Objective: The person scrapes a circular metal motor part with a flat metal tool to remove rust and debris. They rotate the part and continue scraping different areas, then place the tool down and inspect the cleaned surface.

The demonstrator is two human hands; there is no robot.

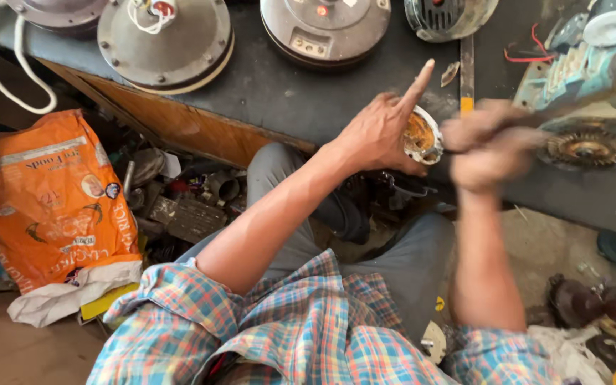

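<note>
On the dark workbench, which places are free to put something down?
Free: dark workbench between the round motor housings and the left hand holding a small motor. Crowded: right end, around the blurred right hand and copper stator.

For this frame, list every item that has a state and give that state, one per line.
left hand: gripping the motor part, index finger stretched out
motor part: held at the bench edge, copper windings exposed
right hand: closed around a tool handle, motion-blurred
tool: raised, blurred, type unclear
round fan motor housings: lying flat on the workbench, one with loose white wires
orange sack: standing on the floor, crumpled
</note>
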